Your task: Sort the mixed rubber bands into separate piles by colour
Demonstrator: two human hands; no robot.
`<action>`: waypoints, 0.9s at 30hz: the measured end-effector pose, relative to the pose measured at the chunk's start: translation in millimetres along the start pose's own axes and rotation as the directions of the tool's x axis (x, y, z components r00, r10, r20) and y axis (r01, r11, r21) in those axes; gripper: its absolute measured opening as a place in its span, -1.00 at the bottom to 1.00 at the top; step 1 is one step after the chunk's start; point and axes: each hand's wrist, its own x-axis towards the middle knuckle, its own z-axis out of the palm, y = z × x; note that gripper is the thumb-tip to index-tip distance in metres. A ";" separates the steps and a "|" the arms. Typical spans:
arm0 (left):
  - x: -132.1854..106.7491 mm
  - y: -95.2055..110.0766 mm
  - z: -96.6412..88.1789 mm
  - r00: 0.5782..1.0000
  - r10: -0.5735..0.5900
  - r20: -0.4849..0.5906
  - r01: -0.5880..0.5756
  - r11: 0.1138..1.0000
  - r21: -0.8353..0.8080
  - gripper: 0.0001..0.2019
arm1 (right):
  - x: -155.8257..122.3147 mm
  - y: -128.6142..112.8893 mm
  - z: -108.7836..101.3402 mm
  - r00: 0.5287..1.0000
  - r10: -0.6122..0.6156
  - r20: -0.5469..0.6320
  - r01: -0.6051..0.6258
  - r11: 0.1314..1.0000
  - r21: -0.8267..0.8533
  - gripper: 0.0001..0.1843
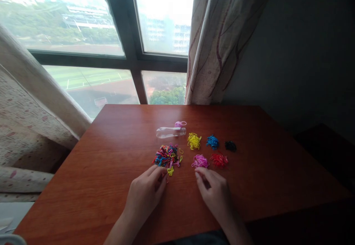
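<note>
A mixed pile of small coloured rubber bands (168,155) lies on the table. My left hand (146,187) is at the pile's near edge, thumb and forefinger pinched together. A few yellow bands (170,171) lie right by its fingertips; whether the pinch holds a band I cannot tell. My right hand (213,187) is also closed in a pinch, just in front of a pink heap of bands (200,161). What may be between those fingers is hidden. Beside the pink heap sits a red heap (219,160). Farther back are yellow (194,141), blue (212,142) and black (230,146) heaps.
Behind the piles a clear plastic bottle (169,132) lies on its side, with a pink cap with a loop (180,124) just behind it. The brown wooden table (91,171) reaches to a window (135,60) with curtains (213,45) at both sides.
</note>
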 end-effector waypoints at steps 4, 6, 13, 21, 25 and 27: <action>22.4 15.6 1.2 0.999 0.013 -0.032 -0.014 1.000 -0.025 -0.86 | -12.6 -17.5 16.7 0.993 -0.049 0.106 0.048 0.999 0.017 -0.78; 37.4 24.0 2.1 1.000 0.016 -0.021 -0.016 0.999 -0.030 -0.85 | -13.9 -19.8 20.2 0.991 -0.056 0.124 0.053 0.998 0.024 -0.78; 94.3 47.7 6.9 0.996 0.013 0.085 -0.024 0.992 0.126 -0.86 | -13.9 -14.1 21.2 0.990 -0.037 0.135 0.026 0.996 0.084 -0.79; 133.3 63.1 26.8 0.985 0.068 0.157 -0.097 0.978 0.184 -0.83 | -15.4 -13.7 21.2 0.992 -0.042 0.122 0.027 0.992 0.121 -0.79; 131.8 60.6 26.4 0.987 0.051 0.155 -0.084 0.974 0.210 -0.83 | -15.4 -13.7 21.5 0.992 -0.050 0.113 0.035 0.991 0.128 -0.78; 125.1 56.6 20.4 0.987 0.041 0.152 -0.074 0.974 0.216 -0.84 | -15.6 -13.6 21.6 0.992 -0.049 0.114 0.033 0.991 0.131 -0.78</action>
